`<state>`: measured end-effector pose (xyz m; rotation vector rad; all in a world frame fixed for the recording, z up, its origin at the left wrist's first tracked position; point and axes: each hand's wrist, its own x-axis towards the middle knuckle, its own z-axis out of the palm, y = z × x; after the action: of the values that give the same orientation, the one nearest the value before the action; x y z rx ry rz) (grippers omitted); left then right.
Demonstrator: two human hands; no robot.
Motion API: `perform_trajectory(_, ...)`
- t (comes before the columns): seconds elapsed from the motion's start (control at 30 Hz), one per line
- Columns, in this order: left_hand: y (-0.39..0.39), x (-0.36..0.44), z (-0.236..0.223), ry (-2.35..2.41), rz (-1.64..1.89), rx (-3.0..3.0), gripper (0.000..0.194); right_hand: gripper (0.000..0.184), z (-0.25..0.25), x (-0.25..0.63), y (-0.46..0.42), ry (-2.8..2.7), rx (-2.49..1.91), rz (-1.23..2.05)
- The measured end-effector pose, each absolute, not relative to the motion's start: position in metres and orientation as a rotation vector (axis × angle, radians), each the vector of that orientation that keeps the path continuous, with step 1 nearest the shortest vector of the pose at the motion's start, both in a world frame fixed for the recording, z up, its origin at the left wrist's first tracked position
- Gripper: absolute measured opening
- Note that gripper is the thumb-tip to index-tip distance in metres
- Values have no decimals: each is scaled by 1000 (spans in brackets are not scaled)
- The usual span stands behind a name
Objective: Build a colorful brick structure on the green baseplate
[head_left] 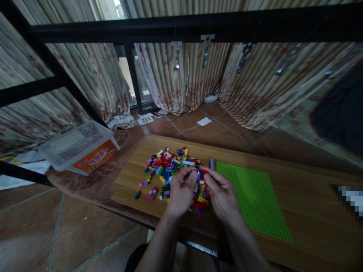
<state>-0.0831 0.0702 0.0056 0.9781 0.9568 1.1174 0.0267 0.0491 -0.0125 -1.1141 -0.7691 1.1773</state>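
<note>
Over the pile of loose building bricks [167, 162], my left hand [181, 190] pinches a blue brick [199, 176] between thumb and fingers. My right hand [224, 192] is closed on a red brick [203, 173] right against the blue one. Whether the two bricks are joined, I cannot tell. A little yellow shows just below them. Part of the pile is hidden behind my hands. To the right of my right hand lies a flat green studded baseplate [255, 196], with a small blue-grey brick [211, 163] beside its far left corner.
The wooden board [127, 181] carries the bricks and baseplate. A clear plastic box [82, 145] with an orange label stands left of it on brown cloth. Black metal bars [159, 32] cross above, in front of striped curtains. A white paper [204, 121] lies on the tiled floor.
</note>
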Motion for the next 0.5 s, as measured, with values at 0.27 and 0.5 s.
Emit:
perform_trajectory(0.27, 71, -80, 2, 944, 1141, 853, 30, 29, -6, 23, 52, -568, -1012, 1265)
perform_trajectory(0.5, 70, -78, 4, 979, 1143, 855, 31, 31, -5, 16, 50, -676, -1160, 1231)
